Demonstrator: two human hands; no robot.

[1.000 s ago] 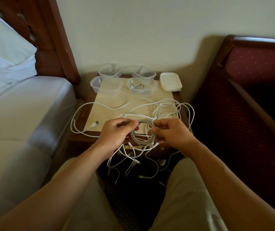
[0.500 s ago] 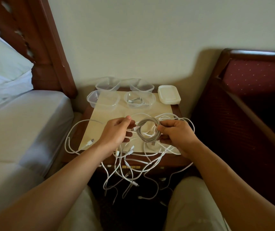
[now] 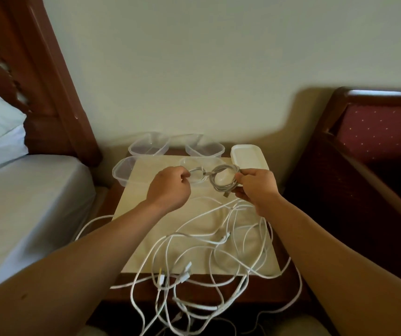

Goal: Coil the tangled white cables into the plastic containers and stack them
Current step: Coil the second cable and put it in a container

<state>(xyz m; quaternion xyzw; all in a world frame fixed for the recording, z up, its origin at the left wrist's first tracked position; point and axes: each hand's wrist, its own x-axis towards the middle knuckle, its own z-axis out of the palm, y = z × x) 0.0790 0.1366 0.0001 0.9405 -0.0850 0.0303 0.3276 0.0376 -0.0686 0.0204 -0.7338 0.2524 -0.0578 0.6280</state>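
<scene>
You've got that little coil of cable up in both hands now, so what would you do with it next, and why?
Probably lower the coiled cable into the front-right container just under it. The right hand pinches the finished loops and the left hand holds the loose end directly over that tub, though a coil seems to lie in it already; the front-left container looks empty.

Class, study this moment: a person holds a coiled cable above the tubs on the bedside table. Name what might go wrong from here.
1. The coiled cable is held only at its edge by the right hand; its loops might spring open before it goes into a tub.
2. The front right tub already holds a cable, so a second coil may tangle with it.
3. The loose cables hang off the table's front edge and might slide down.
</scene>
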